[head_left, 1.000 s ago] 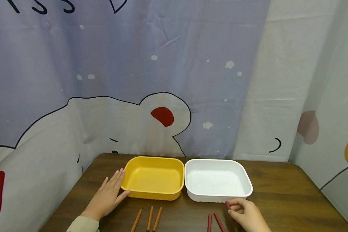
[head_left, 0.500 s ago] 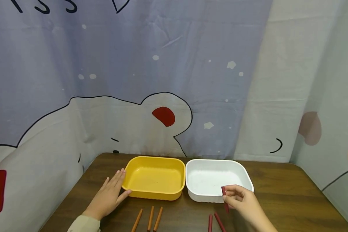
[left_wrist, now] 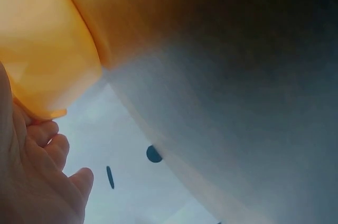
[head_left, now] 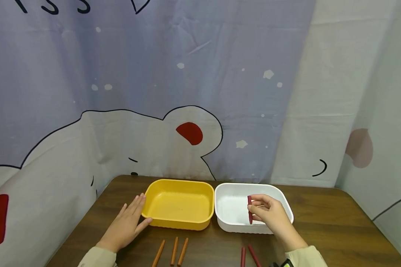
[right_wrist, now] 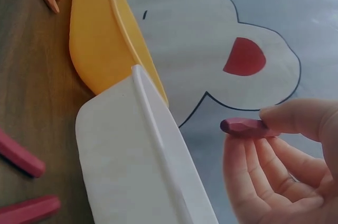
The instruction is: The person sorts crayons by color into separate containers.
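My right hand (head_left: 272, 217) pinches a dark red crayon (head_left: 250, 213) between thumb and fingertips, over the white plastic tray (head_left: 235, 227). In the right wrist view the crayon (right_wrist: 245, 128) shows a faceted side and a darker end, held above the tray's rim. My left hand (head_left: 125, 224) lies with straight fingers against the left side of the yellow tray (head_left: 180, 224); in the left wrist view its fingertips are right at that tray's rim (left_wrist: 53, 114). Two more dark red crayons, one (head_left: 243, 256) and another (head_left: 254, 256), lie on the table in front of the white tray.
Several orange crayons (head_left: 174, 251) lie before the yellow tray. The trays stand side by side on the brown wooden table (head_left: 337, 222), near its back edge. A printed curtain (head_left: 240, 92) hangs behind, and another cloth (head_left: 387, 111) hangs at the right.
My right hand has lifted the dark red crayon from in front of the white tray, moving it up, forward and slightly left over the tray. My left hand stays at the yellow tray.
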Demonstrator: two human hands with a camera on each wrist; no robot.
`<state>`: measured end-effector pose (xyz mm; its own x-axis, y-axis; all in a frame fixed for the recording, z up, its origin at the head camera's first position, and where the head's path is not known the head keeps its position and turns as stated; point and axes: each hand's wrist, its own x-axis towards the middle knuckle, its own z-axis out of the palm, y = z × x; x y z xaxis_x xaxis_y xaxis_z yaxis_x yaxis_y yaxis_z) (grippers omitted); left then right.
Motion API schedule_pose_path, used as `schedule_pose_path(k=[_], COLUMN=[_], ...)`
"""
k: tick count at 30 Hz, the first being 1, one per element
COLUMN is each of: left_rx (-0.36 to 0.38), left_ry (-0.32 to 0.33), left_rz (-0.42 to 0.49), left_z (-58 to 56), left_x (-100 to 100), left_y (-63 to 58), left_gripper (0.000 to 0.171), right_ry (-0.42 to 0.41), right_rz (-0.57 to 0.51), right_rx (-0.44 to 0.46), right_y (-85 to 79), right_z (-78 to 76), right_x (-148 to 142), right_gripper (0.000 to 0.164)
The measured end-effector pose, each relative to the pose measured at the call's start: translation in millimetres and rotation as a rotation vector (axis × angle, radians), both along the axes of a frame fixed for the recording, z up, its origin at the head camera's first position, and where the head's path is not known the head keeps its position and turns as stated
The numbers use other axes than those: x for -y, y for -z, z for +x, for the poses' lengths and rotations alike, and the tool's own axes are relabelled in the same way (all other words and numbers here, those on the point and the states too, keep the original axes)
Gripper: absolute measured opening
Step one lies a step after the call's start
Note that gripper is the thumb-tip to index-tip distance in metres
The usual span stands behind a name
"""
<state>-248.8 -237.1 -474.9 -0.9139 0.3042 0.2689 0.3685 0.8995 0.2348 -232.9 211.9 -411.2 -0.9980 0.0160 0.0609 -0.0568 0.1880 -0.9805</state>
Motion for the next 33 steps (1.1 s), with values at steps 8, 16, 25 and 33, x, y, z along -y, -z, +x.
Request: schedule_pose_path(k=[8,16,25,33], left_rx=[-0.007,-0.007,-0.009,-0.007], left_ry=[-0.001,0.006,0.0,0.001], left_rz=[0.002,0.011,0.008,0.015], left_z=[-0.2,-0.2,0.8,0.8], left_x=[-0.7,-0.1,-0.5,-0.8], left_y=[-1.0,-0.3,0.5,-0.6], left_gripper=[0.08,0.08,0.08,0.08], right_ry=[0.005,-0.035,-0.04,-0.039], right_rz=[0.033,0.09,0.19,0.251], right_rx=[-0.009,-0.011,0.047,0.084], right_y=[2.9,13.8,28.8,41.0], right_z=[-27.2,-49.7,-65.8,-73.1], right_x=[11.4,23.3,40.8,54.1], right_gripper=[0.036,0.033,0.024,0.022])
